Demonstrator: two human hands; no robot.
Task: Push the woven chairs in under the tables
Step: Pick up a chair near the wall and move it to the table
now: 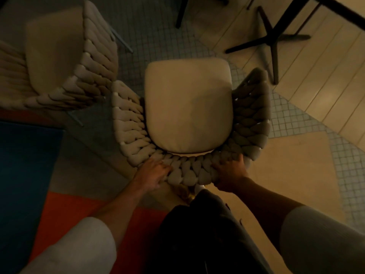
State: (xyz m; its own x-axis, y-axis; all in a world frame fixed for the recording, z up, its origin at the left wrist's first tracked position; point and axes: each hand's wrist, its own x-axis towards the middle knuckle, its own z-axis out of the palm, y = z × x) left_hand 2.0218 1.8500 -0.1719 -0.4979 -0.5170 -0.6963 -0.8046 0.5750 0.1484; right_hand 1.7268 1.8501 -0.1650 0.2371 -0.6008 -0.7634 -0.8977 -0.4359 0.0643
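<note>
While both hands clamp the backrest, the person stands right behind the woven chair (pixel 189 171).

Left hand (pixel 153 173): fingers curled over the top of the braided backrest at its left rear curve, gripping it. Right hand (pixel 230 172): fingers wrapped round the backrest at the right rear curve, thumb up on the rim, gripping too. 2 pale sleeves (pixel 79 244) cover the upper arms; forearms bare. Dark clothing (pixel 197 234) shows between the arms, just behind the chair.

Chair: thick pale braided cords form a wraparound back and 2 side wings. Cream seat cushion (pixel 187 107) sits inside, front edge pointing away from the person. Upright on the floor, out in the open, not under any tabletop.

Table (pixel 345 10): dark top edge crosses the upper right corner. Its black cross-shaped base (pixel 274 38) stands ahead and right of the chair. 1 foot of the base ends near the chair's right wing, apart from it.

Other woven chair (pixel 59 56): same braid and cream cushion, upper left, turned at an angle. Its back corner is just beside the held chair's left wing; touching or not, cannot tell.

Floor: small grey mosaic tiles (pixel 138 26) ahead, pale planks (pixel 325 76) at right, blue and orange rug (pixel 25 165) at left. Dim, warm light.
</note>
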